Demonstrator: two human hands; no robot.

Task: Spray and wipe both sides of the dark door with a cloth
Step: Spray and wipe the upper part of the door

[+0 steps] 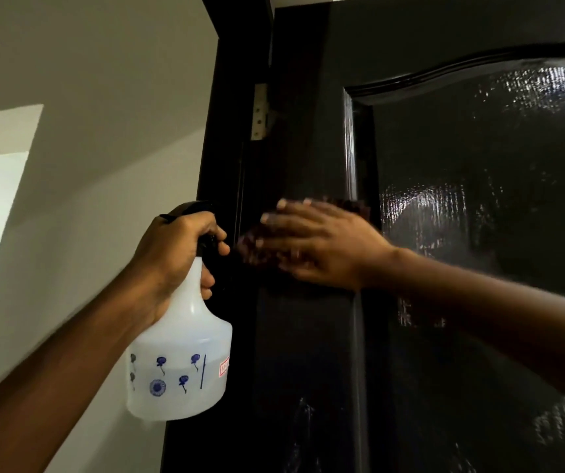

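Dark glossy door [308, 336]: our right hand [318, 247] pressed a dark red cloth [257, 244] flat against its left stile; our left hand [175, 254] clenched the white spray bottle [182, 356].

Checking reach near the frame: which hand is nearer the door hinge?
Right. The right hand presses the cloth below the hinge; the left hand holds the spray bottle lower-left.

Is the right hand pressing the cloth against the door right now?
Touching. The head view shows the right hand flat on the dark cloth, which lies against the door stile below the hinge.
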